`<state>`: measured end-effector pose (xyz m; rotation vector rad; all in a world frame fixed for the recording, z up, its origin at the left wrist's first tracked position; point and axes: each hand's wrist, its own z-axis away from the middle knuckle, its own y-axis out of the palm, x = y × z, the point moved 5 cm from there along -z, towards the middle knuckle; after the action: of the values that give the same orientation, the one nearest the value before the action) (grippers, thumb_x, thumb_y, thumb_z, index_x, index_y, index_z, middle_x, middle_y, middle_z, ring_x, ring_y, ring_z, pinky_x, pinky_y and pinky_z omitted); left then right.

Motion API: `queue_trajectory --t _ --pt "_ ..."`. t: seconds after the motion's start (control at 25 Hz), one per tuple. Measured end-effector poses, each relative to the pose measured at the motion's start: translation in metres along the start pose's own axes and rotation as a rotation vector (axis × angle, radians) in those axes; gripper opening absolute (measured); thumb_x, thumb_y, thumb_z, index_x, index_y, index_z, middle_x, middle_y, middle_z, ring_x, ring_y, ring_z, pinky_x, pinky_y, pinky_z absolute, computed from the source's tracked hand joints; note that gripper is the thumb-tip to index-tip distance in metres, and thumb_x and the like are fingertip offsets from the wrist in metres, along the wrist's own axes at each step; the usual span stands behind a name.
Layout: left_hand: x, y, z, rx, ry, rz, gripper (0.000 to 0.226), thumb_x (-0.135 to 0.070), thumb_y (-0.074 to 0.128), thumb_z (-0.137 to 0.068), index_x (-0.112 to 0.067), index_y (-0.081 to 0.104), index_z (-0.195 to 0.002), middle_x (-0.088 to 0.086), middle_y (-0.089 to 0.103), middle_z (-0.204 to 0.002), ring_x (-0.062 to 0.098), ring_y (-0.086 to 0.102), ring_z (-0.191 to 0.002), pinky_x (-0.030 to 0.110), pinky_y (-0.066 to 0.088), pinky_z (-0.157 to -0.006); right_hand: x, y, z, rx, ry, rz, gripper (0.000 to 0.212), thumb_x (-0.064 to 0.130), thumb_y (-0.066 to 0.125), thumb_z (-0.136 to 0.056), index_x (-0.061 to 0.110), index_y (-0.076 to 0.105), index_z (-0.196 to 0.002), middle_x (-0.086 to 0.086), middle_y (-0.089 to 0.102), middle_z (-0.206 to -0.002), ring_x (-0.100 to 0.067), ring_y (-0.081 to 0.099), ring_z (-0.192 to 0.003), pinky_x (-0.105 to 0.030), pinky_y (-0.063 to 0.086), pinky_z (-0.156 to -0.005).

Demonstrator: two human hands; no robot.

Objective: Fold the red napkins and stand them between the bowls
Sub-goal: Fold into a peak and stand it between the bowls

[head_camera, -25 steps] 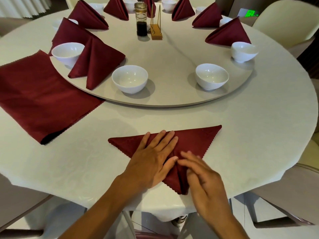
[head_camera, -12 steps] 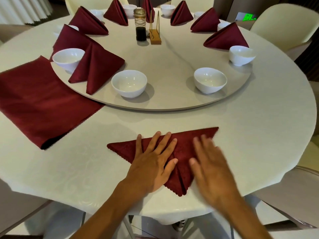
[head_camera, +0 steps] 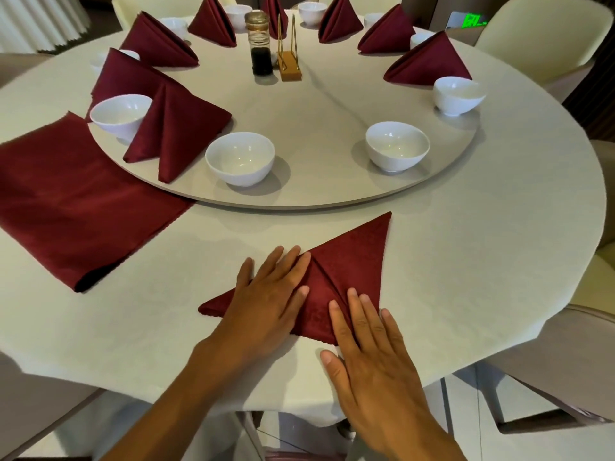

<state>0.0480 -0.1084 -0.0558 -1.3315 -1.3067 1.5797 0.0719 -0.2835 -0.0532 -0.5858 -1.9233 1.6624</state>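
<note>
A red napkin (head_camera: 352, 261) folded into a triangle lies flat on the white tablecloth in front of me. My left hand (head_camera: 269, 301) presses flat on its left half, fingers straight. My right hand (head_camera: 369, 354) lies flat on its near right corner, fingers straight too. On the turntable (head_camera: 309, 128) two white bowls (head_camera: 240, 158) (head_camera: 397, 145) stand nearest me with a bare gap between them. A folded napkin (head_camera: 174, 128) stands between the left near bowl and another bowl (head_camera: 120, 114). Several more standing napkins and bowls ring the far rim.
A stack of flat red napkins (head_camera: 66, 201) lies at the left on the tablecloth. A dark sauce bottle (head_camera: 261, 44) and a gold stand (head_camera: 290, 66) sit mid-turntable. Cream chairs (head_camera: 539, 31) surround the table. The table edge is just below my hands.
The napkin has turned anticlockwise, its right tip now pointing up toward the turntable. My right hand slid back onto the napkin's near corner; my left hand stayed pressing.
</note>
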Motion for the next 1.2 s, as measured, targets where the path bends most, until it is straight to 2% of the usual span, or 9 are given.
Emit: queue_trajectory --t 0.2,0.28,0.36,0.48,0.6,0.72,0.88,1.04,1.2 --pt "0.022 0.001 0.029 -0.072 0.031 0.001 0.057 -0.052 0.005 -0.104 -0.030 0.017 -0.155 -0.005 0.025 -0.161 0.017 0.019 -0.149 0.048 0.016 -0.120 -0.003 0.006 0.000 -0.019 0.004 0.005 0.061 0.047 0.013 -0.105 0.012 0.036 -0.150 -0.013 0.031 -0.157 -0.028 0.030 -0.145 -0.043 0.024 -0.111" --pt "0.016 -0.014 0.022 -0.141 0.047 0.000 0.054 -0.049 0.018 -0.104 -0.023 0.043 -0.145 0.002 0.050 -0.147 0.025 0.045 -0.137 0.048 0.035 -0.111 -0.002 0.006 0.001 -0.009 0.002 0.008 0.061 0.047 0.014 -0.105 0.012 0.035 -0.150 -0.014 0.031 -0.157 -0.028 0.030 -0.145 -0.043 0.024 -0.111" --pt "0.004 -0.031 -0.001 -0.167 0.063 0.071 0.042 -0.043 0.037 -0.101 -0.018 0.064 -0.120 0.001 0.068 -0.117 0.023 0.064 -0.108 0.037 0.050 -0.094 -0.002 0.006 0.001 -0.008 -0.002 0.015 0.061 0.048 0.014 -0.105 0.013 0.035 -0.150 -0.014 0.031 -0.157 -0.028 0.030 -0.145 -0.044 0.024 -0.111" --pt "-0.004 -0.038 -0.036 -0.022 0.090 0.312 0.019 -0.029 0.059 -0.096 -0.025 0.063 -0.114 -0.011 0.063 -0.113 0.009 0.055 -0.103 0.025 0.044 -0.092 -0.003 0.005 0.001 -0.016 -0.003 0.016 0.062 0.049 0.014 -0.105 0.012 0.036 -0.150 -0.015 0.033 -0.156 -0.029 0.031 -0.144 -0.044 0.023 -0.111" --pt "0.006 -0.036 -0.056 0.113 0.066 0.491 0.026 -0.016 0.071 -0.088 -0.031 0.068 -0.109 -0.014 0.062 -0.112 0.003 0.056 -0.102 0.022 0.045 -0.093 -0.003 0.005 0.001 -0.032 0.003 0.019 0.062 0.048 0.014 -0.105 0.012 0.037 -0.149 -0.015 0.033 -0.156 -0.029 0.032 -0.144 -0.045 0.023 -0.111" --pt "0.013 -0.039 -0.058 0.231 -0.001 0.678 0.031 -0.010 0.070 -0.089 -0.031 0.071 -0.112 -0.015 0.067 -0.110 0.000 0.061 -0.099 0.016 0.049 -0.088 -0.003 0.005 0.001 -0.048 -0.005 0.012 0.061 0.047 0.013 -0.104 0.013 0.036 -0.149 -0.015 0.032 -0.156 -0.029 0.032 -0.144 -0.045 0.024 -0.110" --pt "0.012 -0.041 -0.056 0.212 0.022 0.718 0.043 -0.001 0.064 -0.090 -0.032 0.069 -0.119 -0.019 0.065 -0.118 -0.004 0.060 -0.102 0.010 0.047 -0.080 -0.004 0.008 0.001 -0.048 -0.007 -0.016 0.061 0.048 0.014 -0.104 0.013 0.034 -0.150 -0.014 0.033 -0.156 -0.029 0.032 -0.144 -0.045 0.024 -0.110" --pt "0.010 -0.041 -0.059 0.229 0.010 0.675 0.049 0.002 0.062 -0.087 -0.036 0.067 -0.119 -0.020 0.061 -0.119 -0.003 0.055 -0.109 0.012 0.044 -0.087 -0.004 0.005 -0.001 -0.002 0.006 -0.046 0.061 0.048 0.016 -0.104 0.013 0.038 -0.148 -0.015 0.035 -0.155 -0.029 0.035 -0.143 -0.046 0.026 -0.110" --pt "-0.001 -0.059 -0.055 0.245 -0.001 0.697 0.050 0.006 0.061 -0.085 -0.032 0.071 -0.116 -0.019 0.066 -0.109 -0.005 0.060 -0.087 0.012 0.047 -0.075 -0.003 -0.009 0.005 -0.063 -0.004 -0.305 0.055 0.049 0.024 -0.103 0.025 0.031 -0.152 0.001 0.030 -0.159 -0.016 0.031 -0.145 -0.040 0.025 -0.116"
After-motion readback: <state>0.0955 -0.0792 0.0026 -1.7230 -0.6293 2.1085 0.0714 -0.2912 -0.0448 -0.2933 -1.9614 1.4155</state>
